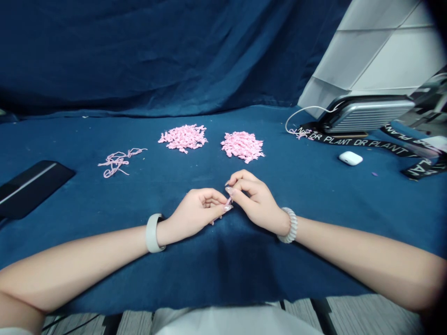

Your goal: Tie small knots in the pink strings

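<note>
My left hand (197, 210) and my right hand (253, 199) meet at the middle of the blue cloth (216, 260). Together they pinch a short pink strand (228, 202) between their fingertips, fingers curled around it. The left wrist wears a pale band, the right a white coiled bracelet. Beyond the hands lie two heaps of small pink knotted pieces, one on the left (183, 137) and one on the right (243, 145). A few loose pink strands (118, 162) lie further left.
A black flat device (30, 187) rests at the left edge. At the right stand a silver ribbed case (366, 114), a black printed ribbon (370, 142), a white cable and a white earbud case (350, 158). Blue cloth hangs behind.
</note>
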A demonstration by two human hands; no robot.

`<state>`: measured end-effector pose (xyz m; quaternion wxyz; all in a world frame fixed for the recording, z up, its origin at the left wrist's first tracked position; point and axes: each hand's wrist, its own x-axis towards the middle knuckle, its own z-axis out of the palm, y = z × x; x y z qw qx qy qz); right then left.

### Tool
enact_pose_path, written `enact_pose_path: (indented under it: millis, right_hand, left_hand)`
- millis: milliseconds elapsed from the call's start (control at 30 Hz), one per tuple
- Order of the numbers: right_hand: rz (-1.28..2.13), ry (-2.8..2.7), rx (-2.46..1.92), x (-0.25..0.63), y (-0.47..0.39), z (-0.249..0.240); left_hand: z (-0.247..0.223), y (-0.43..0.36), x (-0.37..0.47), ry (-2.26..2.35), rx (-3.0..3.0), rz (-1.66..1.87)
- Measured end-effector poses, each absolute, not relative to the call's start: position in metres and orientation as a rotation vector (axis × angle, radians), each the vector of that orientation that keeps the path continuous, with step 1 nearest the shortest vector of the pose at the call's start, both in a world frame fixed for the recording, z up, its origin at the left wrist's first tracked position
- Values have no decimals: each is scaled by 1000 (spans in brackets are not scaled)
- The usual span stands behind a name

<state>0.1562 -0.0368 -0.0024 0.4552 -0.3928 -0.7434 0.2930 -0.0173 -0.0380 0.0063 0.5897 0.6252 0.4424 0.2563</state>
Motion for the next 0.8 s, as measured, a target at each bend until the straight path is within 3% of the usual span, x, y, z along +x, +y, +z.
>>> enact_pose_path:
  millis: [300,800]
  right_hand:
    - [767,-1855,-945,157,-36,-5]
    - [862,-1993,-877,155,-33,-5]
  left_hand:
    - [6,-37,-18,1009,1497,543]
    - [-5,-33,-21,931,1269,766]
